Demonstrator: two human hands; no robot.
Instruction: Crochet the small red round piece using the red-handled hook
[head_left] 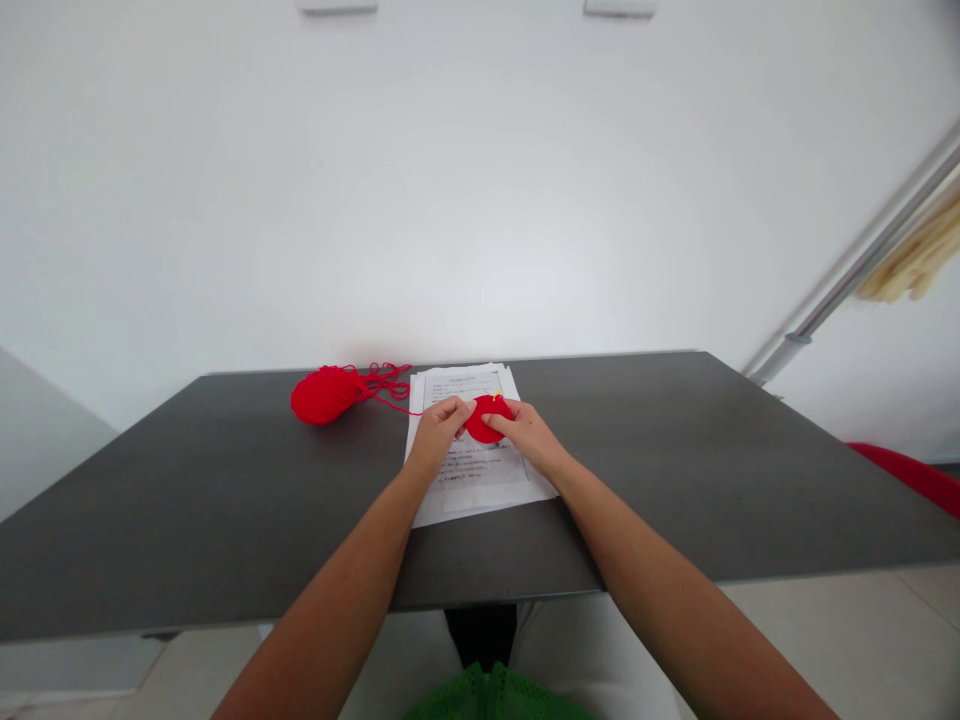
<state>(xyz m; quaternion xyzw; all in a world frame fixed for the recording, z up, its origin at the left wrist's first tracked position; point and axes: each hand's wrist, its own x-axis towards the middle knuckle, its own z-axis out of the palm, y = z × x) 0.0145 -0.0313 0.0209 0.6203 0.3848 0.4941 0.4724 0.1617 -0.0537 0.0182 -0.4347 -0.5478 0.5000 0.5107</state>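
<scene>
the left hand [439,425] and the right hand [525,430] meet over a sheet of paper [480,480] in the middle of a dark bench [187,500]. between them is a small red crochet piece [486,422], round and flat. the fingers of the left hand are closed on its left edge, and the fingers of the right hand are closed on its right edge, so both hands grip the same piece. the piece is over the upper half of the paper, near the far side of the bench. if it touches the paper or is lifted a little, i cannot tell. a small yellow thing [497,397] shows at the top of the piece, just by the right fingers; it is too small to say what it is.

a thin red thread [397,405] goes from the piece to the left, over the bench, to a red yarn ball [324,394]. the ball lies on the bench, left of the paper and apart from it, with some loose loops of thread beside it.

the paper has printed lines, too small to read. behind the bench is a white wall [480,200]. at the right edge, a part of a red chair [911,475] shows, and above it a slanted metal pole [862,265].
</scene>
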